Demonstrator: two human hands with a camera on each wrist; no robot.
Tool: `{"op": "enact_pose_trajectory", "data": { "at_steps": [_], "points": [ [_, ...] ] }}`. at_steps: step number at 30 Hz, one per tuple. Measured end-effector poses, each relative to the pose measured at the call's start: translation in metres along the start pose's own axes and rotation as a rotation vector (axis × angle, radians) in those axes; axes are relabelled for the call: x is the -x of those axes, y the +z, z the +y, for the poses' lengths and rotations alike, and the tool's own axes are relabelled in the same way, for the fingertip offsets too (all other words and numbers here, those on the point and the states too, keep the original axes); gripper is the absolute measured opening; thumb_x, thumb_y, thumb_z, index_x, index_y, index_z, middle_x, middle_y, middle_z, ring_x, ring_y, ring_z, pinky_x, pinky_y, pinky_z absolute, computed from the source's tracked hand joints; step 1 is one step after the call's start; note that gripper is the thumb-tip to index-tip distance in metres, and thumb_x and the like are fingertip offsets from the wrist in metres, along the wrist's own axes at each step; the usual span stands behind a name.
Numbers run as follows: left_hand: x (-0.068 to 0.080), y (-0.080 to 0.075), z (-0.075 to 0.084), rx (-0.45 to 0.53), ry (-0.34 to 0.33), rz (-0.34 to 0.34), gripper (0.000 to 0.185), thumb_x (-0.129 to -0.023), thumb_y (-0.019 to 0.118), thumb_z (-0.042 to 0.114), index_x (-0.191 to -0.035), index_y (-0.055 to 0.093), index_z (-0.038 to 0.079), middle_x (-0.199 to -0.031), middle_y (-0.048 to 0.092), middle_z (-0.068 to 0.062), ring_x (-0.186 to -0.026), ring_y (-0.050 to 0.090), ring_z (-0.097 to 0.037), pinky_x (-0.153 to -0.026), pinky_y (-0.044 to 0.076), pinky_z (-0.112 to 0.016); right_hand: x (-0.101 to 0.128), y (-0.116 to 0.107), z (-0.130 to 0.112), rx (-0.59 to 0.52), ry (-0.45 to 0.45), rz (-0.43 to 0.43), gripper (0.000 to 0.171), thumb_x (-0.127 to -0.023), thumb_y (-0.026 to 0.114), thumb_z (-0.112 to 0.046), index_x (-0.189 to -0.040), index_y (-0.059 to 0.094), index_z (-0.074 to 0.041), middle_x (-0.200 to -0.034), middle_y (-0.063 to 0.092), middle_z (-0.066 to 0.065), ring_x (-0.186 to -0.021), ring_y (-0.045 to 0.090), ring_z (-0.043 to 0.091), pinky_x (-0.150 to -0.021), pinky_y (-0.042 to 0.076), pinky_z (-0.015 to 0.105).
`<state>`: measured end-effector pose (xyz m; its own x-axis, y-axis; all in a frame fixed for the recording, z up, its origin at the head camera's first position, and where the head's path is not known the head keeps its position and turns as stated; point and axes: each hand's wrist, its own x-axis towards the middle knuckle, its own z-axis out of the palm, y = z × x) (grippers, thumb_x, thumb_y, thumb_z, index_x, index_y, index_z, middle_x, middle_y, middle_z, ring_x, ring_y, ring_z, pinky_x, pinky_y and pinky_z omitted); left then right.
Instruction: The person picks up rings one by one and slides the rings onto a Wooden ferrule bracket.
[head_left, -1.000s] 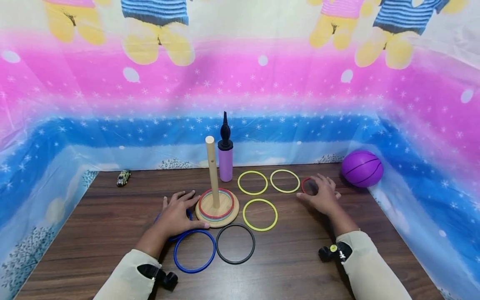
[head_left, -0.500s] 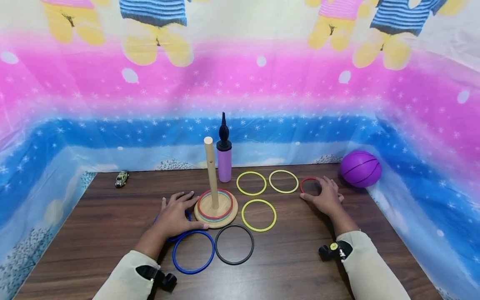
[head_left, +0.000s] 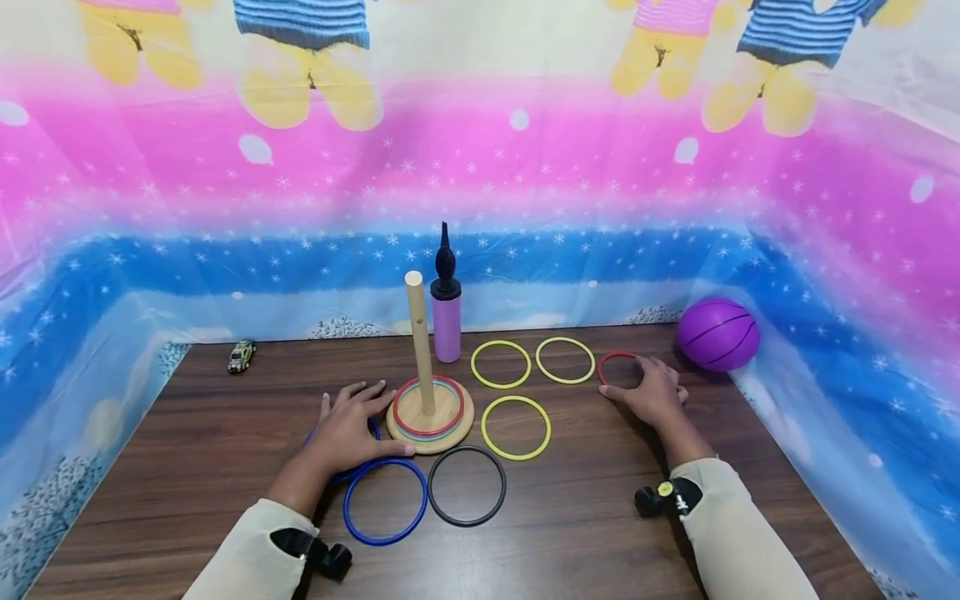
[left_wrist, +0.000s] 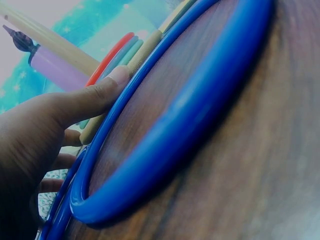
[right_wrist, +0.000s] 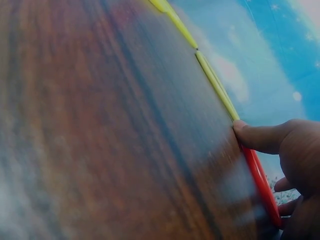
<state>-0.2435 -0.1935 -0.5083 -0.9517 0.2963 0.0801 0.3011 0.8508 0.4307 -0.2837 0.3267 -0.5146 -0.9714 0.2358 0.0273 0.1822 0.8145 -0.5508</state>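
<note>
My left hand (head_left: 347, 432) touches the left side of a round wooden base (head_left: 468, 421), thumb at its front, fingers spread along its far left. From the base rises a wooden peg (head_left: 421, 342); a red ring and a pale blue-green ring lie around it. One blue ring (head_left: 377, 429) is partly hidden under this hand, another blue ring (left_wrist: 150, 165) lies in front. Far right, my right hand (head_left: 651, 392) holds a red ring (head_left: 617, 354) flat on the table, thumb on the near left, fingers curled at the right. In the right wrist view the thumb (right_wrist: 250, 134) meets the red ring's edge (right_wrist: 260, 177).
A black ring (head_left: 467, 525) lies before the base. Three yellow rings (head_left: 516, 458) lie between base and right hand. Behind the peg stands a purple hand pump (head_left: 447, 329). A purple ball (head_left: 717, 335) sits back right, a toy car (head_left: 242, 356) back left.
My right thumb has moved in onto the red ring, and the fingers have drawn closer around it. My left hand stays at the base. The view has shifted slightly.
</note>
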Motion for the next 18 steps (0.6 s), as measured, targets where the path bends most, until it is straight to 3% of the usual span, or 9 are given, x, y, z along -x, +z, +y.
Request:
{"op": "enact_pose_trajectory", "data": {
  "at_steps": [7,18],
  "points": [
    [0.0001,-0.0013,0.0015,-0.003,-0.003,-0.003,0.107,-0.076,0.09,0.073,-0.161,0.058,0.016,-0.172,0.046,-0.02,-0.16,0.033,-0.053,-0.121,0.009,-0.092,0.0042,-0.0033,-0.003,0.009,-0.013,0.007,0.098,-0.086,0.089,-0.05,-0.158,0.05,0.006,-0.164,0.043,0.034,-0.152,0.032,0.056,-0.114,0.025,0.077],
    [0.0002,-0.0007,0.0006,-0.004,-0.004,-0.004,0.107,-0.076,0.09,0.073,-0.161,0.057,0.015,-0.172,0.045,-0.02,-0.16,0.032,-0.054,-0.121,0.009,-0.092,0.0049,-0.0035,-0.0042,-0.01,-0.008,0.023,0.096,-0.087,0.089,-0.048,-0.154,0.052,0.011,-0.164,0.043,0.034,-0.151,0.033,0.055,-0.114,0.026,0.076]
  ]
}}
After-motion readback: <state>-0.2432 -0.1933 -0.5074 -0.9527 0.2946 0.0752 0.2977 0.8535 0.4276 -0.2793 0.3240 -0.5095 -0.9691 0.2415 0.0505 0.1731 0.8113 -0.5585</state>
